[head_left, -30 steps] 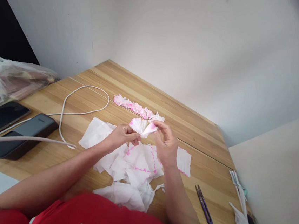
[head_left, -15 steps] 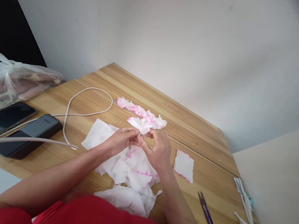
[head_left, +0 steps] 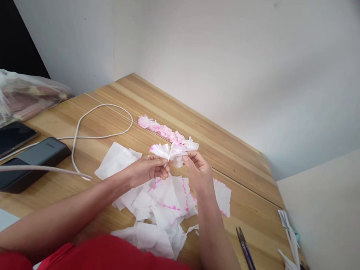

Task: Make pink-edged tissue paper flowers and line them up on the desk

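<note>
My left hand (head_left: 147,169) and my right hand (head_left: 198,171) both pinch a small pleated tissue flower (head_left: 169,151), white with pink edges, held just above the table. The fingers of each hand are closed on its gathered middle. Below the hands lies a loose pile of white tissue sheets (head_left: 156,201), some with pink borders. A row of finished pink-and-white tissue flowers (head_left: 158,128) lies on the wood just beyond the hands.
The wooden table (head_left: 233,159) meets a white wall at the back. A power bank (head_left: 26,164), a phone (head_left: 2,141) and a white cable (head_left: 102,117) lie at the left, a plastic bag (head_left: 7,98) behind them. Purple snips (head_left: 246,251) and paper strips (head_left: 288,235) are at the right.
The folded tissue piece has been gathered tighter between the two hands, and its fan has spread out to both sides. The hands stayed close together over the tissue pile.
</note>
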Action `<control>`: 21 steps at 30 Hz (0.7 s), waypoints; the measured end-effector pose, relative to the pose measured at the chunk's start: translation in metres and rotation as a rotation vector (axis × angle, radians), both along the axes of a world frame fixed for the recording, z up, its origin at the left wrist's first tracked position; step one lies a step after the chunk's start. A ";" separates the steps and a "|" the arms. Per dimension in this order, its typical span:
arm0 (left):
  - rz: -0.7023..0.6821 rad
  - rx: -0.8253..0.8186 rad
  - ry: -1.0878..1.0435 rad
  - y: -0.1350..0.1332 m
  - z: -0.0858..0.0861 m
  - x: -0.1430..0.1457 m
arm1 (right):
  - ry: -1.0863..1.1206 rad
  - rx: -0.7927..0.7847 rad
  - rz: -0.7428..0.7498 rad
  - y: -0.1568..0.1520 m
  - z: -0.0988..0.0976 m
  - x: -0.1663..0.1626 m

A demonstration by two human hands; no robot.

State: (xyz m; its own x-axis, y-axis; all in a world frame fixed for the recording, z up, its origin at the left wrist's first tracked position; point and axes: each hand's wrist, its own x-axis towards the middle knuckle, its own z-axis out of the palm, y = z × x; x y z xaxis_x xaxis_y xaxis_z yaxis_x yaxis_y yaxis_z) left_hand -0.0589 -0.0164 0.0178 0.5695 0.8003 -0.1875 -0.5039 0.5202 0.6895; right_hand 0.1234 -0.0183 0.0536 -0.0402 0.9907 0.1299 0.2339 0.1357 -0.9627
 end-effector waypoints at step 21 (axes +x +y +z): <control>0.245 0.395 0.211 -0.002 0.000 0.000 | -0.302 0.024 0.073 -0.007 0.002 -0.004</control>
